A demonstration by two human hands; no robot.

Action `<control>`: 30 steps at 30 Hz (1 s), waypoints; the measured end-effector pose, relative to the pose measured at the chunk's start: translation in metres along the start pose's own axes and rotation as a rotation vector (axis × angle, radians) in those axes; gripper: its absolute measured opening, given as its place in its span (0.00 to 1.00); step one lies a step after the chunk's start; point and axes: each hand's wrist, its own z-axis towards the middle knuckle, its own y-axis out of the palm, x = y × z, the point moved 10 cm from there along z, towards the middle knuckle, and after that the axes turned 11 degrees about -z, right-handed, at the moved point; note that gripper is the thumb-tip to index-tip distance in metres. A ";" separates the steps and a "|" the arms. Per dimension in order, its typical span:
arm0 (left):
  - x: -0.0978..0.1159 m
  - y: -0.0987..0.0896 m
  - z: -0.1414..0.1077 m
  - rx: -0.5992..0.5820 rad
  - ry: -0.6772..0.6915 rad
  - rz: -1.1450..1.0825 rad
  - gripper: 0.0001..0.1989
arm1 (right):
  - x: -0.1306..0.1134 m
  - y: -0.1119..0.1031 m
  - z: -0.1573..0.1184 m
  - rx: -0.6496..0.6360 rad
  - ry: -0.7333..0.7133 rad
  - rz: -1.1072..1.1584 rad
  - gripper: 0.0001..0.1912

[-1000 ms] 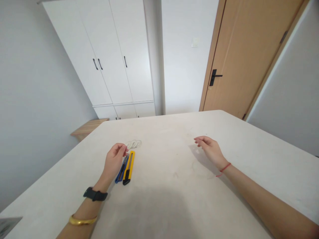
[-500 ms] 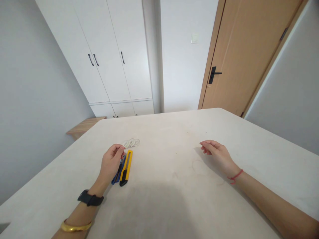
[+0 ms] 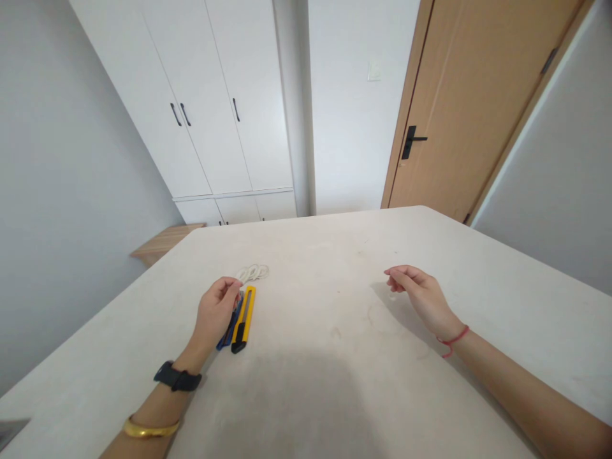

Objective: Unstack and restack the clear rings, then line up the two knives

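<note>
My left hand [image 3: 217, 310] is closed, thumb against the curled fingers, over the upper end of a blue utility knife [image 3: 228, 332]. Its fingertips lie at the near edge of several pale rubber bands [image 3: 253, 273]; whether anything is between them is hidden. Just right of that hand, a yellow utility knife [image 3: 245, 319] with a black end lies lengthwise alongside the blue one. Well to the right, my right hand [image 3: 419, 294] is held in a loose pinch close above the table, with its shadow below. Nothing shows between its thumb and fingers.
The pale table [image 3: 306, 319] has faint marks on its top. Beyond it stand a white wardrobe [image 3: 224, 146] with black handles and a closed wooden door [image 3: 459, 95]. A wooden ledge [image 3: 165, 242] is past the far left corner. A grey object [image 3: 12, 433] shows at lower left.
My right hand has risen slightly, and its shadow sits a little farther from it. The whole view has shifted slightly. The knives and rubber bands keep their places on the table.
</note>
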 end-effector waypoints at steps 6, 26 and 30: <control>0.001 -0.001 -0.003 0.003 -0.005 0.011 0.13 | 0.000 0.006 -0.002 -0.020 -0.004 -0.016 0.17; -0.006 0.029 0.034 -0.151 0.273 0.541 0.20 | -0.004 0.013 -0.003 -0.051 -0.038 -0.079 0.21; -0.027 0.059 0.062 -0.356 0.146 0.805 0.27 | -0.004 0.015 -0.003 -0.069 -0.045 -0.095 0.21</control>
